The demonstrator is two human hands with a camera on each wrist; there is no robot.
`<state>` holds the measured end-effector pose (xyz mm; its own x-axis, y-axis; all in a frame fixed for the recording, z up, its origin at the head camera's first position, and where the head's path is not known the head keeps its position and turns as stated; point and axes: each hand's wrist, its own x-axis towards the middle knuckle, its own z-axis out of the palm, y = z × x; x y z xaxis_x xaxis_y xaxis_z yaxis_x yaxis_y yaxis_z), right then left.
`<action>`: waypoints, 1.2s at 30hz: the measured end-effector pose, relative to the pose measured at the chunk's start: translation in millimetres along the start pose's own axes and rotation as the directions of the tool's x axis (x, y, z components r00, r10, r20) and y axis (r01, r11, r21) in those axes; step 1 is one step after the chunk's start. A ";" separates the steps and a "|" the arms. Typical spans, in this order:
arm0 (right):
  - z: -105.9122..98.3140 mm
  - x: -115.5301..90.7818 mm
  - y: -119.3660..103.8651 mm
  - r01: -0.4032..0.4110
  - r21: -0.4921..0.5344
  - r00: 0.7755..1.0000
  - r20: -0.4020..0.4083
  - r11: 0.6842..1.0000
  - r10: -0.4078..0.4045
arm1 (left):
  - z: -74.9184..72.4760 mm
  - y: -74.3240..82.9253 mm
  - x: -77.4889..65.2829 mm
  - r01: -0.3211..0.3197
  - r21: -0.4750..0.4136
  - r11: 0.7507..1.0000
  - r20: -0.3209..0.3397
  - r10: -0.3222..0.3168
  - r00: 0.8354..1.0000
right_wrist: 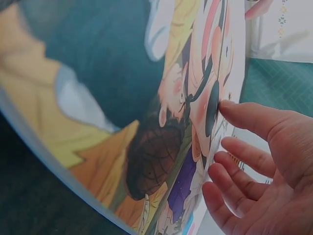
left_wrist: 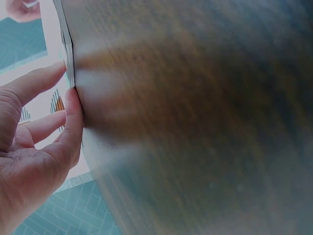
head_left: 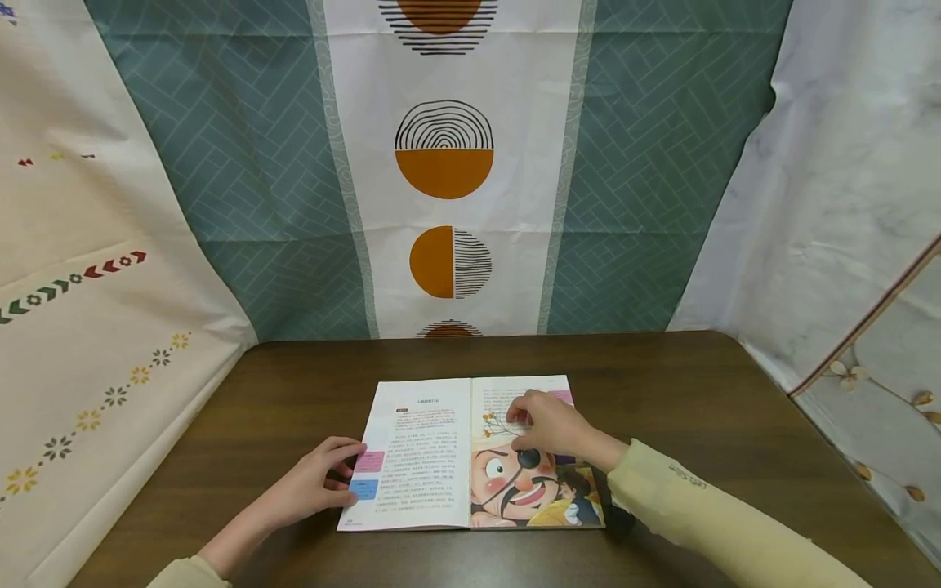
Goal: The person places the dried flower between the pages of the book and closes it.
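An open book (head_left: 426,490) lies on the dark wooden table, its left page printed with text and its right page carrying a cartoon face with an eyepatch (head_left: 507,490). At the book's left edge rests my left hand (head_left: 312,482), thumb and fingers apart and touching the edge beside the pink and blue boxes. My right hand (head_left: 555,425) is over the right page, its fingers loosely bent and thumb near the eyepatch. In the right wrist view, the right hand (right_wrist: 264,166) has its thumb tip at the page and nothing visibly pinched. The left hand (left_wrist: 39,142) also shows in the left wrist view.
Brown table (head_left: 662,384) surface surrounds the book. A green and white patterned cloth (head_left: 456,82) hangs behind the table. Cream cloth (head_left: 95,343) hangs at the left, and a pale marbled cloth (head_left: 845,245) at the right.
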<state>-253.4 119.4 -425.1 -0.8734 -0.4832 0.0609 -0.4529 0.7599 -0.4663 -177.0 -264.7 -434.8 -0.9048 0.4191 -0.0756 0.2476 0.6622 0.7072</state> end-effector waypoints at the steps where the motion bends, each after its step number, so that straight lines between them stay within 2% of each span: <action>1: 0.2 -0.6 -0.4 0.000 0.000 1.000 -0.001 1.000 0.000 | 0.1 0.0 -0.2 0.003 0.000 1.000 0.002 -0.003 1.000; 6: -2.0 -6.6 -3.4 -0.004 -0.002 1.000 -0.012 1.000 0.004 | 0.4 -0.5 -0.8 0.003 -0.005 1.000 0.008 -0.003 1.000; 14: -8.0 -24.0 -4.0 -0.083 -0.003 0.994 -0.078 0.997 0.083 | 1.0 -0.7 -1.2 0.004 -0.002 1.000 0.012 -0.004 1.000; 26: -14.6 -56.4 19.4 -0.033 -0.027 0.974 -0.227 0.999 0.026 | 0.1 -0.6 -0.2 0.004 -0.006 1.000 0.013 -0.004 1.000; 32: -16.9 -75.2 28.8 -0.097 0.000 0.972 -0.217 0.995 0.095 | 0.1 -0.7 0.4 0.001 -0.007 1.000 0.014 -0.001 1.000; 36: -17.3 -86.9 35.0 -0.108 -0.002 0.972 -0.212 0.994 0.105 | -0.2 -0.2 0.5 -0.007 -0.006 1.000 0.012 0.007 1.000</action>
<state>-196.4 195.5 -431.4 -0.9340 -0.2976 0.1976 -0.3566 0.8086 -0.4680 -177.6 -264.7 -434.8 -0.8988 0.4313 -0.0787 0.2523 0.6557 0.7116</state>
